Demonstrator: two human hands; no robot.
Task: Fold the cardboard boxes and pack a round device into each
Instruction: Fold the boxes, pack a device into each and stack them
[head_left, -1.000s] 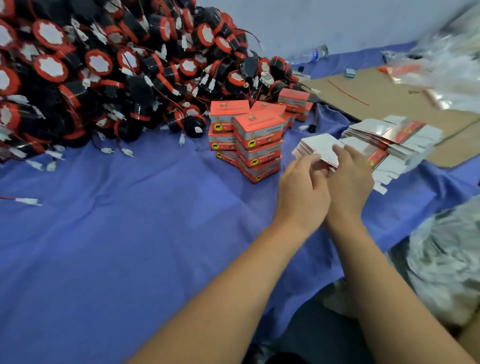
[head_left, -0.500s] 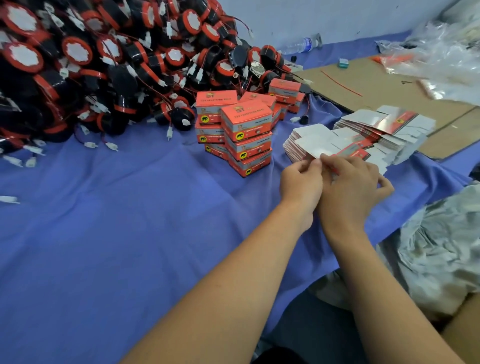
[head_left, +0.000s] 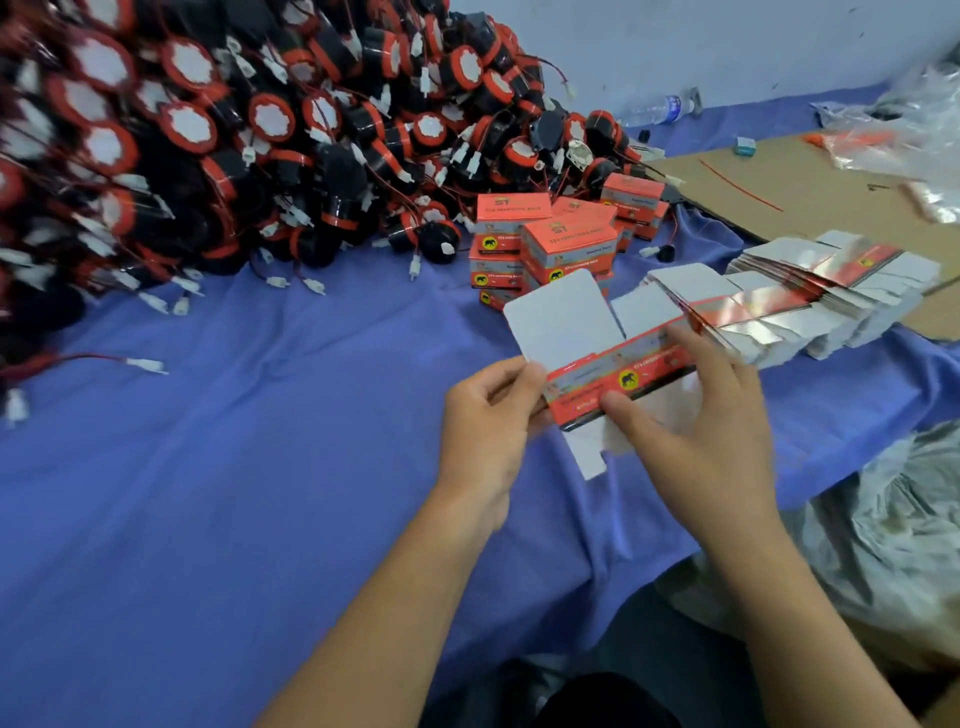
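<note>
Having lifted one blank (head_left: 618, 374) off the stack (head_left: 810, 301), left hand (head_left: 488, 415) and right hand (head_left: 701, 431) both grip it, unfolded; folding comes next

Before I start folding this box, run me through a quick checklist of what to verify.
1. Flat box held by both hands: ok; left hand at one end, right hand on the other.
2. Box clear of the stack of flat boxes: ok.
3. Top flap free to fold: ok.
4. Bottom flaps unbent: cannot tell, partly hidden.
5. Round devices available: ok, heaped on the blue cloth.
</note>
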